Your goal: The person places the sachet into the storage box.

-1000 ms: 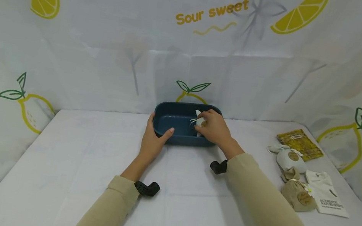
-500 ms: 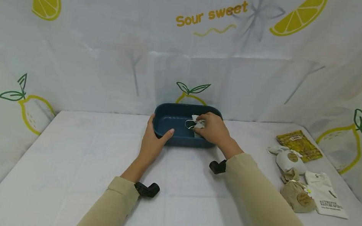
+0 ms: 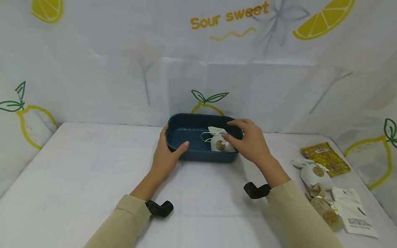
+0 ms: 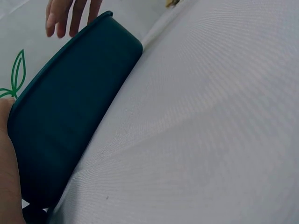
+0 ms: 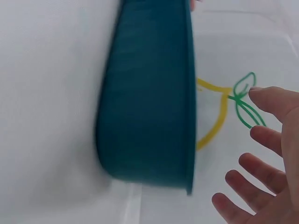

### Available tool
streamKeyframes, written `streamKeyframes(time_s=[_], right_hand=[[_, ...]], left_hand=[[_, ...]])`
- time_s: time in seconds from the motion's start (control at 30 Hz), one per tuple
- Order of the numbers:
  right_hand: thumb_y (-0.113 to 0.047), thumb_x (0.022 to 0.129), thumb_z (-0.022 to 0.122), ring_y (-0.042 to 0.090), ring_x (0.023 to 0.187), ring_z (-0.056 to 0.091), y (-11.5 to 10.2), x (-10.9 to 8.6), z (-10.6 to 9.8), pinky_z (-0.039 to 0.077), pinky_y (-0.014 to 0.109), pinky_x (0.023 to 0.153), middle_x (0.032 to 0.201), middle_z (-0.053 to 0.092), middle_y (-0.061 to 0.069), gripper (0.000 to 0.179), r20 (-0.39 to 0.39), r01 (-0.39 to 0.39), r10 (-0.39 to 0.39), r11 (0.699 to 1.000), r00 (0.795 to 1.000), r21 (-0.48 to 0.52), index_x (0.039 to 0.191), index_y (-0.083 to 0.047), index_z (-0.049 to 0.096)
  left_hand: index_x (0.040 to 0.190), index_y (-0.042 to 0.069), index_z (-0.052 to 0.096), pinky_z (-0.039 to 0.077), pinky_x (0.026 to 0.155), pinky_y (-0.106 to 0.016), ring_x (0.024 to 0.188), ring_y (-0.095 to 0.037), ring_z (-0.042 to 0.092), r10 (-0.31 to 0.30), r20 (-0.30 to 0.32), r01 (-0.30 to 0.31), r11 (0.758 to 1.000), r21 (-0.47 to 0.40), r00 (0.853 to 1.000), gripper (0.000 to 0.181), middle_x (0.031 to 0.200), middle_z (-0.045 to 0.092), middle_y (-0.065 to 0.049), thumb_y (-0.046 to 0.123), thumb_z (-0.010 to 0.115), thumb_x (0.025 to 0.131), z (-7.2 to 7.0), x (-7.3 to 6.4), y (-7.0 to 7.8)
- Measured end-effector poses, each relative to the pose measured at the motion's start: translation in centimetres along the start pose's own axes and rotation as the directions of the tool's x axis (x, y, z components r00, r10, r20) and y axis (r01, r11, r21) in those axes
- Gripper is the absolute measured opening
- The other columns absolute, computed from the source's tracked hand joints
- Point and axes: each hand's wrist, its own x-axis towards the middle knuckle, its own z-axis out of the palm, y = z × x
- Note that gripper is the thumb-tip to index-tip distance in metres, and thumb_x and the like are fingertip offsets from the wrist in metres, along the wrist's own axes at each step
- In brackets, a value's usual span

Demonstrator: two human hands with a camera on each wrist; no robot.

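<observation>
The left hand (image 3: 164, 156) grips the left end of a blue box (image 3: 205, 156), its thumb over the near rim and its fingers at the end wall; the right hand (image 3: 253, 142) hangs above the box's right end, thumb and fingers spread with nothing between them, as the right wrist view bears out; half a second ago those fingers held a small white pouch (image 3: 218, 142), which now lies inside the box, just left of the right hand, its round brown tag showing and its cord loop (image 3: 204, 136) toward the left hand; I judge the pouch has been let go and counts as placed, though whether the right thumb touches it I cannot tell.

The box stands on the bench (image 3: 99, 178); well to the right of the right hand, just past the right sleeve (image 3: 306, 224), lie a brown pouch (image 3: 327, 213) and, beside it, a flat white bag (image 3: 355, 214) with dark lettering; farther back come a second white pouch (image 3: 316, 175) and a yellow packet (image 3: 325, 158); beyond both hands rises a lemon-printed curtain (image 3: 113, 78).
</observation>
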Motion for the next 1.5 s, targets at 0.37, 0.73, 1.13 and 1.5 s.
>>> streamKeyframes(time_s=[0.37,0.73,1.13,1.5], right_hand=[[-0.033,0.09,0.077,0.039,0.129,0.055,1.7,-5.0,-4.6,0.05,0.059,0.097,0.14,0.059,0.016,0.05,-0.091,-0.013,0.007,0.998,0.996,-0.069,0.133,-0.009,0.064],[-0.028,0.085,0.083,0.035,0.127,0.055,5.0,-11.2,-8.1,0.049,0.052,0.091,0.14,0.059,0.012,0.057,-0.117,-0.038,0.028,0.996,0.993,-0.085,0.135,-0.012,0.063],[-0.014,0.067,0.094,-0.028,0.127,0.029,10.2,-18.4,-9.8,0.028,0.0,0.089,0.138,0.059,0.005,0.075,-0.178,0.03,-0.05,0.993,0.983,-0.115,0.136,-0.016,0.064],[-0.009,0.051,0.1,-0.019,0.137,0.031,12.9,-21.7,-8.2,0.023,-0.004,0.1,0.146,0.049,-0.015,0.096,-0.134,0.121,-0.127,0.991,0.983,-0.053,0.139,-0.008,0.061]], left_hand=[[0.164,0.024,0.011,0.022,0.126,-0.056,0.157,-0.027,0.021,-0.013,-0.02,0.014,1.0,0.009,1.0,0.098,0.17,0.019,-0.004,0.062,0.066,0.091,-0.7,0.0,0.0],[0.163,0.025,0.011,0.022,0.126,-0.056,0.157,-0.027,0.021,-0.014,-0.02,0.014,1.0,0.014,1.0,0.098,0.17,0.019,-0.004,0.062,0.065,0.091,-0.9,0.2,-0.1],[0.163,0.025,0.011,0.022,0.126,-0.056,0.157,-0.027,0.022,-0.01,-0.007,0.01,1.0,0.016,1.0,0.098,0.17,0.02,-0.004,0.063,0.065,0.09,-0.3,0.2,0.1],[0.164,0.025,0.01,0.021,0.126,-0.057,0.158,-0.028,0.02,-0.012,0.009,0.012,1.0,0.009,1.0,0.098,0.17,0.019,-0.004,0.063,0.065,0.091,0.1,0.0,0.2]])
